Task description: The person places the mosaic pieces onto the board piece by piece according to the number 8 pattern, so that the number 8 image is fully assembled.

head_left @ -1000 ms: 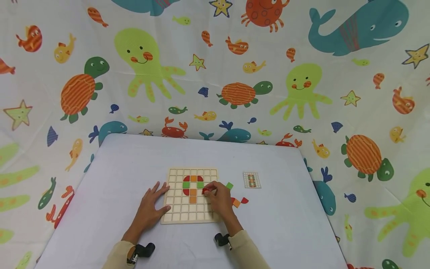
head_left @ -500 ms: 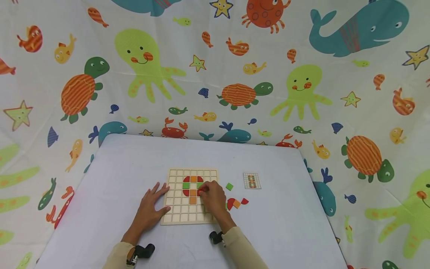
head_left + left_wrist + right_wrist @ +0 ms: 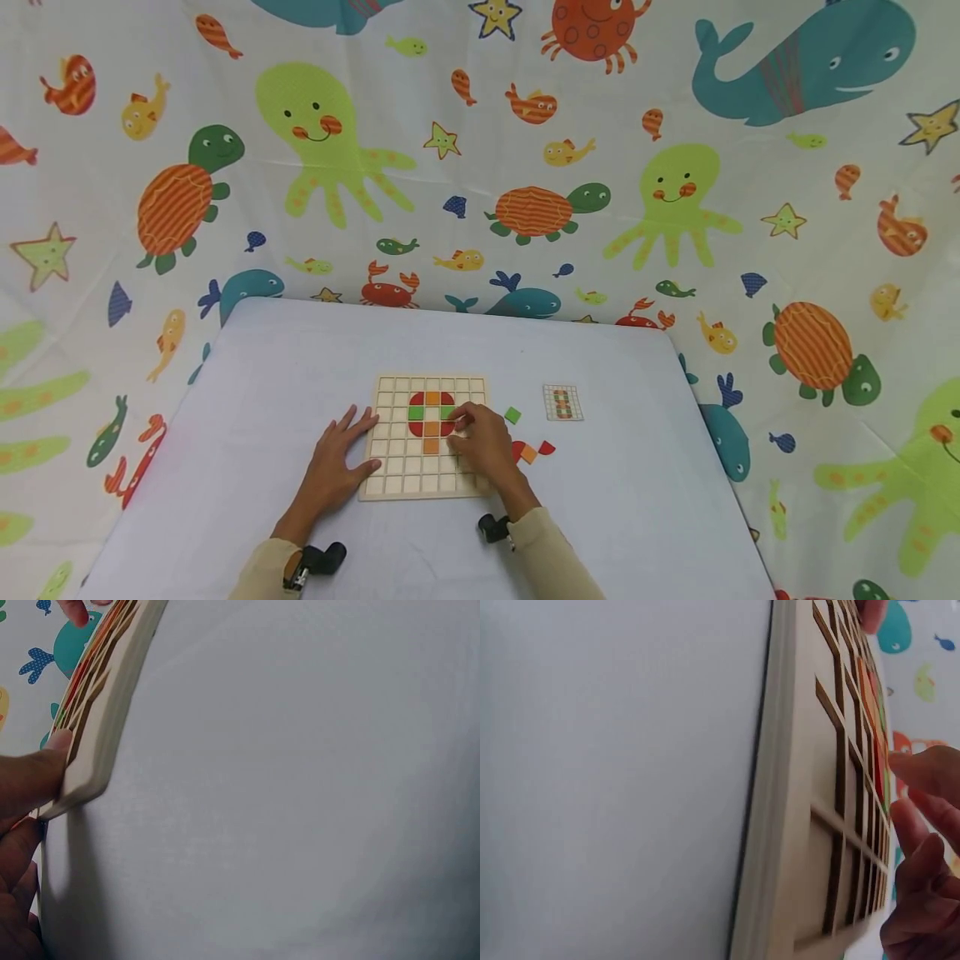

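Note:
A wooden grid board [image 3: 397, 479] lies on the white table in the head view. In its upper middle, red quarter-round tiles, green tiles and orange square tiles [image 3: 431, 447] form a ring with a stem. My left hand [image 3: 333, 462] rests along the board's left edge, fingers spread, thumb [image 3: 56, 750] on the rim in the left wrist view. My right hand [image 3: 483, 442] hovers over the board's right part, thumb and index finger parted. Its fingertips are right by the lower-right red quarter-round tile [image 3: 446, 428], which sits in a grid cell.
Right of the board lie loose tiles: a green square [image 3: 512, 414], an orange square [image 3: 528, 454], a red quarter-round [image 3: 547, 448] and a red piece [image 3: 517, 451] partly behind my right hand. A small pattern card [image 3: 562, 402] lies further right. A sea-animal curtain [image 3: 480, 150] hangs behind.
My right hand moved left with a red quarter-round tile, set it into the cell at the ring's lower right and let go. My left hand stayed at the board's edge.

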Demonstrator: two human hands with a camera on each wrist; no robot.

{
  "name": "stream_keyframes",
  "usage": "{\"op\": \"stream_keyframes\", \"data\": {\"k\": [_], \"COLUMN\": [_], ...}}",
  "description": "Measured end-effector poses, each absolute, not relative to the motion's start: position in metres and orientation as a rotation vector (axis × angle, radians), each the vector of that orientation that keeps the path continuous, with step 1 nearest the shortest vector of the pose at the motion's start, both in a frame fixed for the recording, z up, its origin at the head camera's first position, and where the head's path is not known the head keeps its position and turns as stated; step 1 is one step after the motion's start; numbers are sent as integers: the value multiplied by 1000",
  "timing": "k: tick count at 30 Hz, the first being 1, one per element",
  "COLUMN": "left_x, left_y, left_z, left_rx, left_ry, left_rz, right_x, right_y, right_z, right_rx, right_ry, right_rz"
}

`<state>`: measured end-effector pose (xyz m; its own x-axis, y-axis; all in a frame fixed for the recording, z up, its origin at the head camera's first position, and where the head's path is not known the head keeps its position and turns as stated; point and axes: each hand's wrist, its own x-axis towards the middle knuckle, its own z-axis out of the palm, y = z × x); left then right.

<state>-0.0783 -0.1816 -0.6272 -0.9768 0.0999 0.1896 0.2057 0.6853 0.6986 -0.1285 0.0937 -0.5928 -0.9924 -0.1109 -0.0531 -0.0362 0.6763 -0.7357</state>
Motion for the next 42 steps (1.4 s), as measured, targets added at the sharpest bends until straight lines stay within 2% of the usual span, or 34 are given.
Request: {"op": "stream_keyframes", "data": {"k": [7,21,29,42], "left_x": [-79,-80,-79,-81], "left_y": [-182,-181,-181,-182], "left_z": [-625,-625,-625,-629], "left_rx": [-258,-226,-227,-219], "left_ry": [-2750,-2799,-2799,-2819], "left_rz": [-1169,-1175,-1181,-1207], "right_x": [-131,-120,-113,-116], "right_y": [131,200,210,199], "right_z": [-589,-585,-591,-595], "right_rx": [-156,76,57,35], "right_ry": [2790,2768,2751,2759], "right_rz": [-1355,-1262,-1109,-1239]}}
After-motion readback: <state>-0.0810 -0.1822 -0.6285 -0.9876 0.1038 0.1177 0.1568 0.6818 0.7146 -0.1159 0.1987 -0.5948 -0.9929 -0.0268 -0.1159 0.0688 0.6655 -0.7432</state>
